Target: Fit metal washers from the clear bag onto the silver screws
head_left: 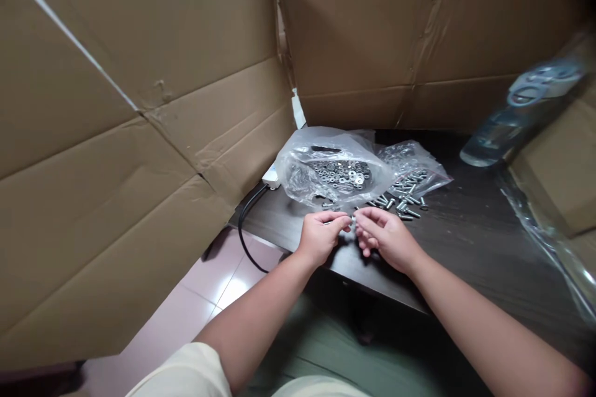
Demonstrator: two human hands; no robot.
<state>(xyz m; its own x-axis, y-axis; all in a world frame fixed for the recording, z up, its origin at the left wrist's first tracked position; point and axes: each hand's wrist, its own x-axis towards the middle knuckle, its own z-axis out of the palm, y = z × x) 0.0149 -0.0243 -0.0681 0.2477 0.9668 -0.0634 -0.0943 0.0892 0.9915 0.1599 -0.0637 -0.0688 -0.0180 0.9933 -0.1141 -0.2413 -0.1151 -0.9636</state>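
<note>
My left hand is closed in a pinch on a bolt, of which only a sliver of shiny metal shows between the fingers. Close by, the fingertips of my right hand pinch at a small silvery piece at the bolt's end; its kind is too small to make out. Both hands are above the front edge of the dark table. Just beyond them an open clear plastic bag holds many washers and nuts. Loose bolts lie to its right, beside a second plastic bag with more bolts.
Cardboard walls enclose the dark table at the left and back. A clear plastic bottle stands tilted in view at the right, near a cardboard box. A black cable runs down over the left edge.
</note>
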